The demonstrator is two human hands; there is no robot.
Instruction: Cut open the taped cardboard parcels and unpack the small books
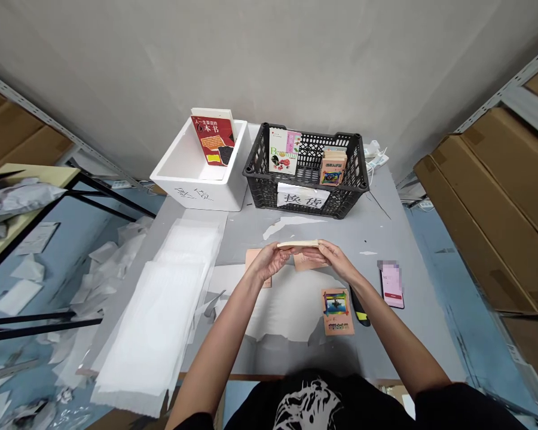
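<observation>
Between my two hands I hold a small thin book [297,243], its page edges turned toward me above the table. My left hand [271,261] grips its left end, and my right hand [334,257] grips its right end. Below them, partly covered by my hands, lie two orange-brown booklets: one [253,257] by my left hand and another [305,263] by my right. Nearer to me, a booklet with a colourful picture [338,312] lies flat. Beside it is a black and yellow tool [361,312], partly hidden by my right forearm.
A white foam box [197,191] holding books and a black plastic crate [349,200] with booklets stand at the back. White packing sheets [161,298] cover the table's left side. A phone [391,286] lies at right. Cardboard boxes [488,209] flank the right side.
</observation>
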